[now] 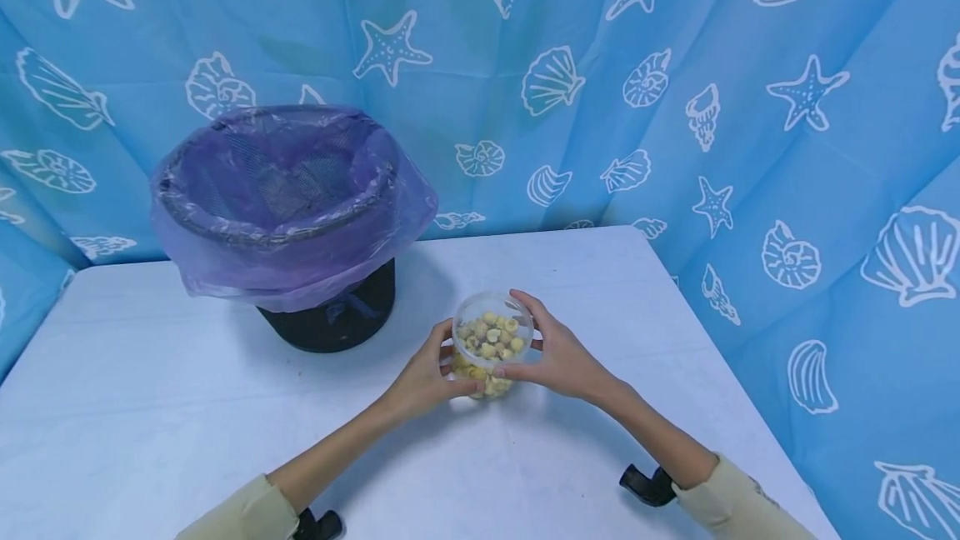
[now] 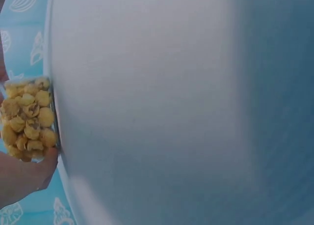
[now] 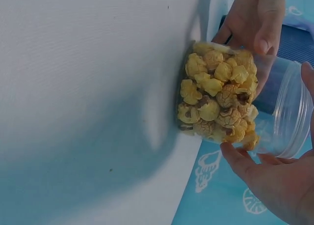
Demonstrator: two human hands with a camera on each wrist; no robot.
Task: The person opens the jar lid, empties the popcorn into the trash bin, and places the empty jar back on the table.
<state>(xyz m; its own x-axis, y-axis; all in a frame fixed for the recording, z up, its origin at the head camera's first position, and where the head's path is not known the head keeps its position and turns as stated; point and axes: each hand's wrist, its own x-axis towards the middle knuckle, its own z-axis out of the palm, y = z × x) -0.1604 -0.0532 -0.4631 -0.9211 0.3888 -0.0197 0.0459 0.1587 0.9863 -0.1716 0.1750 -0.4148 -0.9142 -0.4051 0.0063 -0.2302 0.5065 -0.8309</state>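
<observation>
A clear plastic jar (image 1: pixel 491 338), a bit over half full of yellow popcorn (image 3: pixel 218 92), is upright between both hands. Its base is at the white table's surface; whether it touches cannot be told. My left hand (image 1: pixel 422 382) grips the jar low on its left side, thumb toward me and fingers round the back. The right hand (image 1: pixel 566 357) holds the clear rim at the top from the right, thumb in front and fingers behind. In the left wrist view, the popcorn jar (image 2: pixel 29 117) shows at the left edge, with a thumb near its base.
A black mesh bin (image 1: pixel 337 319) lined with a purple plastic bag (image 1: pixel 300 261) stands on the table at the back left. Behind the white table (image 1: pixel 187 407) hangs a blue curtain (image 1: pixel 465 48) with white shells and starfish.
</observation>
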